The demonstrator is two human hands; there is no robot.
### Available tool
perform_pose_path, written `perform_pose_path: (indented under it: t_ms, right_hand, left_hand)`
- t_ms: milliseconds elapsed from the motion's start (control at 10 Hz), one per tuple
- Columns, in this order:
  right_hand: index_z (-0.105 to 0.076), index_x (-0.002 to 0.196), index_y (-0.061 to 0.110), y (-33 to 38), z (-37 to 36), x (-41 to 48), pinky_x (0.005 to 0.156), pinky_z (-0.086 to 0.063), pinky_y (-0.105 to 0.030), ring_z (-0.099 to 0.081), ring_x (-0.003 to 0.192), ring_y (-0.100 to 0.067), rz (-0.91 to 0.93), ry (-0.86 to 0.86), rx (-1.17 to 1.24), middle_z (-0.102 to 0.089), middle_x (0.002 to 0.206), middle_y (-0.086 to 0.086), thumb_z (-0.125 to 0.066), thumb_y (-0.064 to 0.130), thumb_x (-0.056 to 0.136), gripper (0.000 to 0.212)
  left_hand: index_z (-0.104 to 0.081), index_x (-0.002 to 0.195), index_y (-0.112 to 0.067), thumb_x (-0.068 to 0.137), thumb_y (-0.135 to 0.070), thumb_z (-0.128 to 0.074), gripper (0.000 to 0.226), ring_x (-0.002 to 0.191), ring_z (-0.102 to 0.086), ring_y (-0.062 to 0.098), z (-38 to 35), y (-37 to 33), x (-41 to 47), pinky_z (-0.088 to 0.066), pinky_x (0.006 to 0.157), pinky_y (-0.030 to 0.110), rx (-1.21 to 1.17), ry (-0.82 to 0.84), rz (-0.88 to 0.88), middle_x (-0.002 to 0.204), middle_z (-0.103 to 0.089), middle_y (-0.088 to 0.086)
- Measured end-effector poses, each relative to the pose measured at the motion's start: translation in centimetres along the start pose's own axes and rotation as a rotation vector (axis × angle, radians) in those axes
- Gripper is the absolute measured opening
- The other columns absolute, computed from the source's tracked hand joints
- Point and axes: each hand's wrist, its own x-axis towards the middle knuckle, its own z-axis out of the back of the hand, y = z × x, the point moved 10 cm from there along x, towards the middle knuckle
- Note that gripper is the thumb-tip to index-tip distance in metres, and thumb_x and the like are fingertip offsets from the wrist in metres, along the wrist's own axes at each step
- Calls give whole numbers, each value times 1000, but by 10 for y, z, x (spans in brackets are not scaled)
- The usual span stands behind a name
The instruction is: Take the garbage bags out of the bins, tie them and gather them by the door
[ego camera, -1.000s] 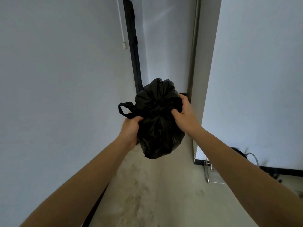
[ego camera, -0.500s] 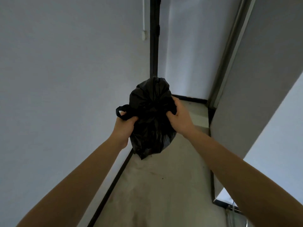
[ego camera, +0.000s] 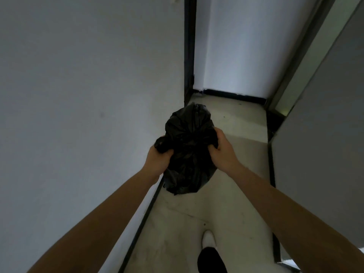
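A black garbage bag (ego camera: 189,150), its top gathered into a bunch, hangs at the centre of the frame above a pale floor (ego camera: 197,217), held out in front of the person by both bare arms. The left hand (ego camera: 157,160) grips the bag's left side, its fingers curled around a twisted loop of black plastic at the gathered neck. The right hand (ego camera: 223,152) clamps the right side of the bag, fingers dug into the folds near the bunched top. The bag's lower end sags free below the two hands, clear of the floor. A white wall (ego camera: 82,115) fills the left of the frame, edged by a dark baseboard (ego camera: 141,219) running from the lower centre toward the bag. A dark door frame (ego camera: 189,48) rises at the upper centre, with a lit white wall beyond it. A grey panel (ego camera: 323,144) takes up the right side. At the bottom centre, a white shoe (ego camera: 208,239) shows below a dark trouser leg (ego camera: 211,260).
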Motion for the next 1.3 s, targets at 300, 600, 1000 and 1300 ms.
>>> perform_pose_path:
  t_ms: [300,600,1000,1300]
  right_hand:
    - [-17,158,19,-176,-119,145,110,-32,-19,-45,132,-17,-241,349,-2,-43,150,-2,-39,5,101,63]
    - [-39,150,12,-414,-260,144,105,-31,-18,-43,118,-19,-457,486,-177,-41,137,-17,-41,-1,98,54]
    - [-41,149,18,-755,-451,66,86,-31,-15,-54,122,-30,-659,630,-297,-57,138,-12,-40,8,99,52]
    - [-25,156,22,-811,-495,34,111,-37,-32,-46,133,-23,-748,692,-129,-45,151,-4,-45,16,99,60]
  left_hand:
    - [-61,81,-10,90,-4,-52,14,72,-61,15,5,139,161,-48,65,25,54,-172,372,74,-64,-1]
    - [-60,80,-4,86,-8,-55,9,66,-53,16,20,386,229,-42,60,30,182,-348,640,72,-62,1]
    - [-64,117,-16,86,-23,-51,34,93,-66,29,16,779,276,-56,82,44,164,-326,903,104,-70,7]
    - [-55,132,-19,99,-36,-53,36,113,-61,22,25,860,268,-51,97,41,215,-282,883,121,-65,1]
